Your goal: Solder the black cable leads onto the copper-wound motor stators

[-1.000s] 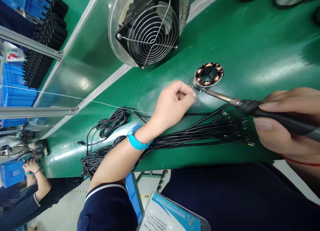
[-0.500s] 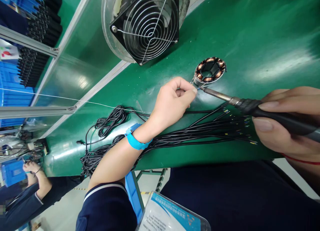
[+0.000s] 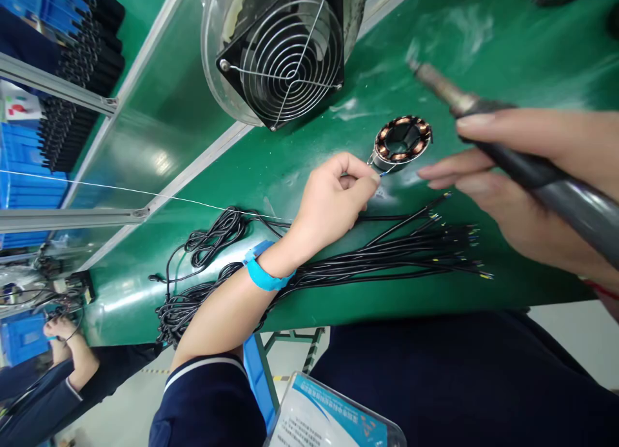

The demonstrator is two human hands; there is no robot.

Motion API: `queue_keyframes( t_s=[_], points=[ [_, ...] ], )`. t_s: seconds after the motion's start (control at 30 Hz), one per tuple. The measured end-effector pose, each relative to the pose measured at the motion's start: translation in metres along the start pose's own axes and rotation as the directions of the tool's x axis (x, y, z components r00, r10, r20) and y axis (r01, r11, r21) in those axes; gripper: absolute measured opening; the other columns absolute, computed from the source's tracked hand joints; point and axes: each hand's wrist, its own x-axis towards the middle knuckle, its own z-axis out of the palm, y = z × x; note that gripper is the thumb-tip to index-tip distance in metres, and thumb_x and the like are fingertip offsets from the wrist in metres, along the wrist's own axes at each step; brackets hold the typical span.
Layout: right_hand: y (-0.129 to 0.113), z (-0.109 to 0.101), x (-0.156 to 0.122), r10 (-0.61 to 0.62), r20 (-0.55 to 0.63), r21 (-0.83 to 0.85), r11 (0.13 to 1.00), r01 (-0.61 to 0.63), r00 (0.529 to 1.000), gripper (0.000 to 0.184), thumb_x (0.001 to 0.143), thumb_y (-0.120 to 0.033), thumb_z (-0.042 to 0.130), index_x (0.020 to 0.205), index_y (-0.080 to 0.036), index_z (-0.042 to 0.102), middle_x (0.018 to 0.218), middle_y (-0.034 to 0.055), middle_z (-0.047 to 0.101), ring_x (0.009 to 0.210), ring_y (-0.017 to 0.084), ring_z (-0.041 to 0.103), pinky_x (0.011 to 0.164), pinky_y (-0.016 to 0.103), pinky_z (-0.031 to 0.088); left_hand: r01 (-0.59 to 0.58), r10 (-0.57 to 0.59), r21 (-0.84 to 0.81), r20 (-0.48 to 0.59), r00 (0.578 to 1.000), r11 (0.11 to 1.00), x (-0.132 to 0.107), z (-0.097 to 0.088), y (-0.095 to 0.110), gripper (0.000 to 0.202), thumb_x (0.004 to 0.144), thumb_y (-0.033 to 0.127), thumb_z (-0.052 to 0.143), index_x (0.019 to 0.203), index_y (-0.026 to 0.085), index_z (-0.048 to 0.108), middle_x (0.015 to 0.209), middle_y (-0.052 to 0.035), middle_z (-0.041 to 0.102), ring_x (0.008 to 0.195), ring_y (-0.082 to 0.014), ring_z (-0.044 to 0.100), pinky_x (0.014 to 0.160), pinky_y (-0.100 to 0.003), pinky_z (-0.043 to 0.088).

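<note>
My left hand (image 3: 338, 189) is closed in a pinch on a thin blue wire (image 3: 384, 173), right beside the near edge of a ring-shaped motor stator (image 3: 402, 141) with copper windings. A black cable runs out from under this hand, and thin leads stick out at the stator's lower side. My right hand (image 3: 527, 195) grips a soldering iron (image 3: 527, 166) by its black handle. The iron's tip points up and left, above and apart from the stator, with wisps of smoke around it.
A fan with a wire guard (image 3: 290, 73) stands at the back of the green bench (image 3: 309, 137). Several black cables (image 3: 377, 260) with stripped coloured ends lie bundled below my left hand. A white strand (image 3: 193, 202) crosses from the left. Another person's hands (image 3: 62, 327) work at far left.
My right hand has lifted the soldering iron up and away from the wire beside the stator, and smoke now shows. My left hand has stayed in place, pinching the wire.
</note>
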Motion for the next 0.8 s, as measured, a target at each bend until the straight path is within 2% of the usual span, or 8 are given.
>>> queue_keyframes(
  t_s=[0.07, 0.23, 0.37, 0.53, 0.6, 0.67, 0.73, 0.8],
  points=[
    [-0.005, -0.005, 0.017, -0.027, 0.069, 0.015, 1.000, 0.026, 0.997, 0.043, 0.103, -0.056, 0.038, 0.133, -0.031, 0.058, 0.115, 0.0025, 0.069, 0.104, 0.024, 0.068, 0.085, 0.041, 0.056, 0.016, -0.016, 0.014, -0.002, 1.000, 1.000, 0.000, 0.000, 0.000, 0.017, 0.083, 0.007, 0.057, 0.071, 0.019, 0.052, 0.048, 0.0085, 0.049, 0.039, -0.0045, 0.043, 0.042, -0.018, 0.030],
    [0.001, 0.002, 0.050, -0.236, 0.224, -0.003, 0.970, 0.243, 0.946, 0.051, 0.100, -0.056, 0.034, 0.135, -0.025, 0.054, 0.113, 0.0059, 0.065, 0.102, 0.026, 0.060, 0.089, 0.046, 0.051, 0.024, -0.024, 0.015, -0.004, 1.000, 1.000, 0.000, 0.000, 0.001, 0.015, 0.082, 0.008, 0.057, 0.073, 0.019, 0.052, 0.048, 0.0092, 0.049, 0.038, -0.0038, 0.043, 0.041, -0.017, 0.028],
    [0.012, 0.019, 0.054, -0.291, 0.169, 0.059, 0.957, 0.285, 0.941, 0.042, 0.099, -0.043, 0.039, 0.133, -0.023, 0.052, 0.100, 0.0025, 0.066, 0.100, 0.022, 0.061, 0.093, 0.047, 0.047, 0.012, -0.012, -0.007, 0.009, 1.000, 1.000, 0.000, -0.001, -0.001, 0.016, 0.082, 0.008, 0.059, 0.073, 0.018, 0.051, 0.050, 0.0095, 0.049, 0.041, -0.0024, 0.045, 0.042, -0.015, 0.031],
    [0.017, 0.024, 0.049, -0.309, 0.101, 0.117, 0.948, 0.298, 0.945, 0.038, 0.099, -0.034, 0.046, 0.134, -0.023, 0.050, 0.105, 0.0015, 0.067, 0.109, 0.019, 0.062, 0.099, 0.041, 0.046, -0.001, 0.002, -0.064, 0.014, 1.000, 0.998, 0.000, -0.005, -0.001, 0.016, 0.084, 0.009, 0.062, 0.083, 0.019, 0.050, 0.062, 0.0088, 0.053, 0.044, -0.0014, 0.047, 0.041, -0.013, 0.032],
    [0.020, 0.026, 0.050, -0.314, 0.086, 0.114, 0.946, 0.304, 0.945, 0.042, 0.098, -0.035, 0.049, 0.138, -0.023, 0.047, 0.113, 0.0041, 0.068, 0.114, 0.021, 0.060, 0.100, 0.043, 0.046, 0.073, -0.070, -0.092, 0.039, 0.997, 0.993, 0.001, -0.008, 0.002, 0.020, 0.083, 0.006, 0.063, 0.089, 0.019, 0.049, 0.070, 0.0076, 0.057, 0.049, -0.0027, 0.054, 0.041, -0.013, 0.034],
    [0.024, 0.030, 0.052, -0.342, 0.096, 0.103, 0.937, 0.333, 0.935, 0.046, 0.097, -0.036, 0.050, 0.140, -0.022, 0.045, 0.121, 0.0065, 0.067, 0.116, 0.024, 0.059, 0.099, 0.045, 0.046, 0.188, -0.174, -0.095, 0.132, 0.976, 0.978, 0.002, -0.013, 0.007, 0.017, 0.085, 0.006, 0.061, 0.086, 0.018, 0.049, 0.071, 0.0057, 0.059, 0.049, -0.0032, 0.055, 0.041, -0.013, 0.035],
    [0.027, 0.035, 0.055, -0.374, 0.117, 0.087, 0.927, 0.366, 0.920, 0.046, 0.095, -0.034, 0.051, 0.139, -0.022, 0.045, 0.123, 0.0069, 0.066, 0.116, 0.026, 0.059, 0.098, 0.047, 0.046, 0.262, -0.240, -0.099, 0.191, 0.952, 0.960, 0.004, -0.018, 0.011, 0.016, 0.089, 0.009, 0.058, 0.077, 0.016, 0.050, 0.066, 0.0047, 0.058, 0.045, -0.0014, 0.048, 0.039, -0.013, 0.030],
    [0.027, 0.038, 0.056, -0.373, 0.117, 0.060, 0.928, 0.368, 0.921, 0.044, 0.093, -0.032, 0.051, 0.137, -0.024, 0.047, 0.118, 0.0057, 0.068, 0.111, 0.026, 0.060, 0.096, 0.047, 0.047, 0.263, -0.242, -0.153, 0.145, 0.960, 0.953, 0.006, -0.023, 0.014, 0.021, 0.090, 0.011, 0.057, 0.070, 0.015, 0.051, 0.061, 0.0050, 0.056, 0.042, 0.0000, 0.041, 0.038, -0.013, 0.024]
  ],
)
